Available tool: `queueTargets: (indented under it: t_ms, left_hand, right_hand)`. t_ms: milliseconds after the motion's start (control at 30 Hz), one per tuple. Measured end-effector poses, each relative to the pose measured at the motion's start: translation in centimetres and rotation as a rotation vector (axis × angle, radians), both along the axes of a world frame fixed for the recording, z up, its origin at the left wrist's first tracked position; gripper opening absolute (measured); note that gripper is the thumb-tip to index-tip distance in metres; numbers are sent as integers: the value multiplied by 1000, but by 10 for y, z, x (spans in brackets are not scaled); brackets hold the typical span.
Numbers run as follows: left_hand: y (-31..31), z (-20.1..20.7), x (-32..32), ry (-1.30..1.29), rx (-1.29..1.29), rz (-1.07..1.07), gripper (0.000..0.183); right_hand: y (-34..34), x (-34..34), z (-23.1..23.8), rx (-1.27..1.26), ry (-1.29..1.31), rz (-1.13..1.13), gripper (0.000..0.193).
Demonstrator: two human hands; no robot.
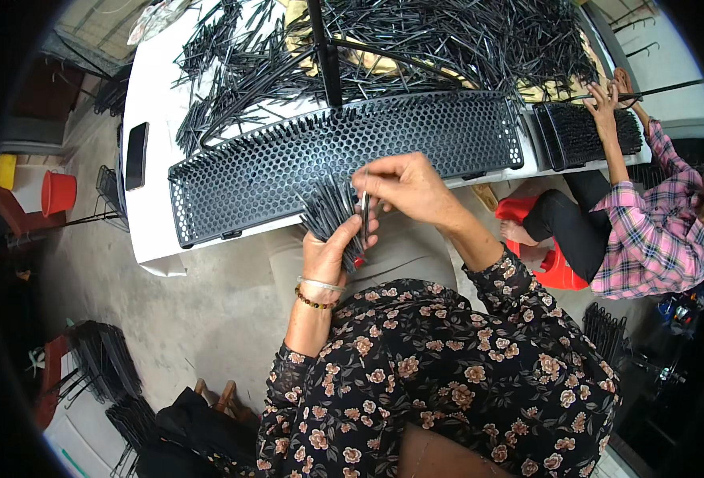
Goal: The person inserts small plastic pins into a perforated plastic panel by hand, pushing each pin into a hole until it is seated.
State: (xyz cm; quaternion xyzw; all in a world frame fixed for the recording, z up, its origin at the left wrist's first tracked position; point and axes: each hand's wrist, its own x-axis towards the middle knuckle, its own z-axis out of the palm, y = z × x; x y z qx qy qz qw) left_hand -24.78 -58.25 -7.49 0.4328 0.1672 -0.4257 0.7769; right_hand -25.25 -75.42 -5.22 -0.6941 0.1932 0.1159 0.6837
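Note:
My left hand (330,248) grips a fanned bundle of thin black sticks (326,209) just below the near edge of a long black honeycomb tray (288,163). My right hand (406,185) pinches one black stick (365,213) upright, right beside the bundle, with its fingers closed on the stick's top. The tray lies across a white table (151,95), and sticks stand in some of its holes along the far rim. Behind the tray lies a big loose heap of black sticks (416,40).
A dark phone (136,154) lies on the table's left side. A person in a pink plaid shirt (647,231) sits at the right on a red stool, hands at a second black tray (587,131). A red bucket (58,192) stands on the floor left; stacked black racks (105,370) lower left.

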Motion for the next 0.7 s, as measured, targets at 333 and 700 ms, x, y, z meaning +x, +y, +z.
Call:
queueTargets:
  t_ms: [333,700]
  left_hand:
    - [-2,0,2,99,50,105,25]
    - [-2,1,-4,2,26,112,24]
  right_hand:
    - [-18,14,-1,43,-80,-39,25]
    - [6,-10,-11,206,25,14,32]
